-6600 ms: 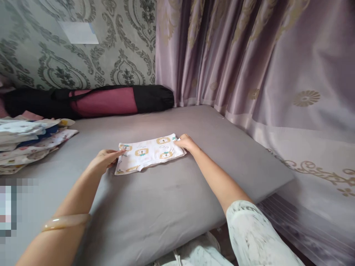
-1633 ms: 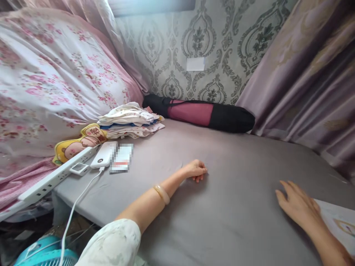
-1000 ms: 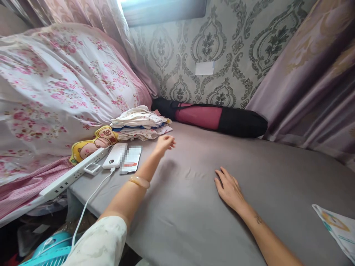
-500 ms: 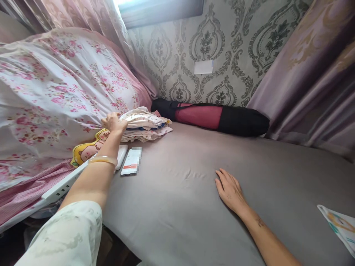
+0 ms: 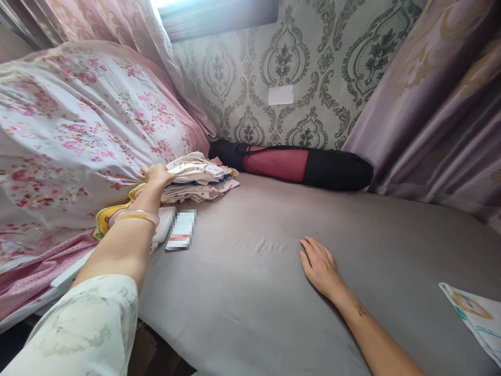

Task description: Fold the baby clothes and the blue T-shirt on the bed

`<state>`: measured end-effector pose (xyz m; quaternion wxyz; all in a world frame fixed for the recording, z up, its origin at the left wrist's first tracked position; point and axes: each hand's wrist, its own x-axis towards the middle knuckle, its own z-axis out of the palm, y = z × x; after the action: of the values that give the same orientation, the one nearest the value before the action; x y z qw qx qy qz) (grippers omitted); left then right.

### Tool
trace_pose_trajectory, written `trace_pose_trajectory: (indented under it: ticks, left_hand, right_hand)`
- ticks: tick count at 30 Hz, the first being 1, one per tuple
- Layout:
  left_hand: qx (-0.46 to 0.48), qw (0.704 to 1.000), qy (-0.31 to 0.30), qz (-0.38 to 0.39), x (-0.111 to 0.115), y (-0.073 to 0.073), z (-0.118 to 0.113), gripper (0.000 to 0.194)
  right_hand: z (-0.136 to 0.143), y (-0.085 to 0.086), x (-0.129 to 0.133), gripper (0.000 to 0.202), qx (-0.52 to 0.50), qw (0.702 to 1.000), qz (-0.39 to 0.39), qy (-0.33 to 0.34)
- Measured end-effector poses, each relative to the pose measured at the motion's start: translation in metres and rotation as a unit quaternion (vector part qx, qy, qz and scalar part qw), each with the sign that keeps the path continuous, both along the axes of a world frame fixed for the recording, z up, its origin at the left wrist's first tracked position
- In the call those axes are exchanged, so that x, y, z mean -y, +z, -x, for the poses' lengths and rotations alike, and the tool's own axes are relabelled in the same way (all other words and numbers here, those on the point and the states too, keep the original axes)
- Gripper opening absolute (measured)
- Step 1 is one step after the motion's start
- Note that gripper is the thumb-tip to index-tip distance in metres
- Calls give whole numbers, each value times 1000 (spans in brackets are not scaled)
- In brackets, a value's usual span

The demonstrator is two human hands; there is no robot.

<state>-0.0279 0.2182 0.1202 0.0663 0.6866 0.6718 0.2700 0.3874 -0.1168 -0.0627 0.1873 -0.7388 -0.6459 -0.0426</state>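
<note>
White printed clothes (image 5: 201,176) lie piled at ten o'clock, left hand (image 5: 156,175) at their edge, grip hidden; right hand (image 5: 321,267) lies flat, empty. Picking one out seems the step, calling for a single-layer pinch.

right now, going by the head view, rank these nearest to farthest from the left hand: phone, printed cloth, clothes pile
1. Clothes pile: right at the left hand, on its right side.
2. Phone: on the gray surface, on the camera's side of the pile.
3. Printed cloth: far right, beyond the right hand, partly cut off.
</note>
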Motion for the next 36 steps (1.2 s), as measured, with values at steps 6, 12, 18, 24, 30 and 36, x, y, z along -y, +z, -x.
trace_pose_trajectory:
  ticks: [6, 12, 18, 24, 30, 36]
  left_hand:
    - [-39, 989, 138, 24, 10, 11, -11, 23]
    - [-47, 994, 90, -39, 16, 33, -34, 32]
    - [-6, 990, 32, -141, 22, 47, -76, 35]
    - [123, 964, -43, -233, 28, 70, -116, 27]
    - [329, 914, -146, -186, 35, 78, -158, 25]
    - [359, 868, -337, -60, 70, 66, -182, 23]
  right_hand:
    - [1, 2, 0, 49, -3, 1000, -1, 4]
    - [2, 3, 1, 48, -2, 1000, -2, -1]
    - [4, 7, 2, 47, 6, 1000, 10, -2]
    - [5, 8, 2, 48, -2, 1000, 17, -4]
    - [5, 7, 2, 47, -10, 1000, 1, 2]
    - [6, 11, 3, 48, -12, 1000, 17, 1]
